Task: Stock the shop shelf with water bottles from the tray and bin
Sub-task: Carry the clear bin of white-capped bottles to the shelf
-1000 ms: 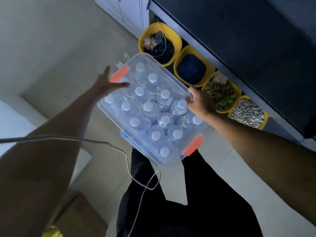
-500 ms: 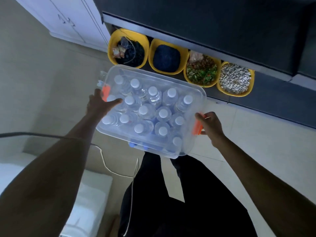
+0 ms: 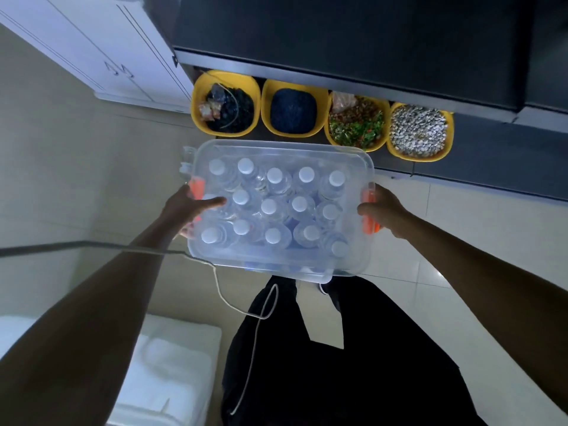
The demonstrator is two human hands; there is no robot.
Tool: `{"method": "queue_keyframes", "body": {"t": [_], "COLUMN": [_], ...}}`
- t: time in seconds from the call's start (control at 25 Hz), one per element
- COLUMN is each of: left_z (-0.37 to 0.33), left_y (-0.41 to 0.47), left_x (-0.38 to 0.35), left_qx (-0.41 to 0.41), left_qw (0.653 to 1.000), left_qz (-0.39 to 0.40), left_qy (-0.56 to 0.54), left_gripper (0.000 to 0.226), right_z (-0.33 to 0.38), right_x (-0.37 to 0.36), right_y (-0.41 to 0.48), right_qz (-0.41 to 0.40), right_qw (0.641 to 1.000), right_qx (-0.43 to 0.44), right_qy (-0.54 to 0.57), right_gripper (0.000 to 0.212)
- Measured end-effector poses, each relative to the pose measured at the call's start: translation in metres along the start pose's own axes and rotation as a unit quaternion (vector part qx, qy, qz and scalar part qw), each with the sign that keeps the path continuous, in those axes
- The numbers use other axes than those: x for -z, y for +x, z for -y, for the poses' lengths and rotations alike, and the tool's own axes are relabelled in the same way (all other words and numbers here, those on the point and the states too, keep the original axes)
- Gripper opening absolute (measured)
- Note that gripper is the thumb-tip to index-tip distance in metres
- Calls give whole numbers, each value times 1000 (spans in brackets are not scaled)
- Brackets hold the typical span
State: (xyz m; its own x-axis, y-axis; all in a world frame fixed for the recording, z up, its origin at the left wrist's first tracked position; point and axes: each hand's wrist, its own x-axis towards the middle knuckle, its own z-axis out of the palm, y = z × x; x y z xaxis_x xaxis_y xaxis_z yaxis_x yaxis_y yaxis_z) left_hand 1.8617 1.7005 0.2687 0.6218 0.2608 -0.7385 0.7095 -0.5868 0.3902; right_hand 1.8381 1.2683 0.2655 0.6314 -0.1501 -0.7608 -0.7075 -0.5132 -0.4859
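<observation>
Swung round square to the dark shelf (image 3: 338, 32) now, the clear plastic bin (image 3: 276, 146) hangs in front of four yellow tubs (image 3: 419, 157). Left hand (image 3: 187, 207) and right hand (image 3: 384, 210) each grip the bin, fingers curled round its orange handles (image 3: 367, 219). Stocking hasn't started I'd say, smooth white-capped bottles (image 3: 270, 207) all packed upright inside

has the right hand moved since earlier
Yes: right hand slid away from the yellow tubs, off the clear plastic bin's long rim onto its orange end latch.
</observation>
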Motion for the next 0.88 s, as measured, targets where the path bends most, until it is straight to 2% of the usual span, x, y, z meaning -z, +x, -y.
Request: {"method": "queue_keyframes", "body": {"t": [0.16,0.28,0.48,0.6,0.72,0.88], "left_z": [-9,-13,-18,-16,-4,7], "left_y": [-8,-6,-6,-3,-3,-5], "left_x": [-10,-22,-24,-21,-21,-23], "left_qx": [-9,-18,-48,-54,-81,-83], "left_qw": [1000,999,996,996,986,991], "left_qz": [16,41,71,47,-10,-19], "left_qy": [8,4,1,45,148,106], "left_gripper": [76,76,96,111,100,96], "right_z": [-17,-32,-43,-39,-35,-38], "right_x": [15,17,20,15,2,-6], "right_y": [-9,-12,-12,-11,-14,-18], "right_qz": [-14,-29,-44,-30,-52,-67], "right_qw": [1000,999,998,998,996,996], "right_qx": [-19,-25,-33,-21,-16,-17], "right_qy": [12,7,-10,-49,-68,-62], "right_gripper": [45,38,33,39,50,52]}}
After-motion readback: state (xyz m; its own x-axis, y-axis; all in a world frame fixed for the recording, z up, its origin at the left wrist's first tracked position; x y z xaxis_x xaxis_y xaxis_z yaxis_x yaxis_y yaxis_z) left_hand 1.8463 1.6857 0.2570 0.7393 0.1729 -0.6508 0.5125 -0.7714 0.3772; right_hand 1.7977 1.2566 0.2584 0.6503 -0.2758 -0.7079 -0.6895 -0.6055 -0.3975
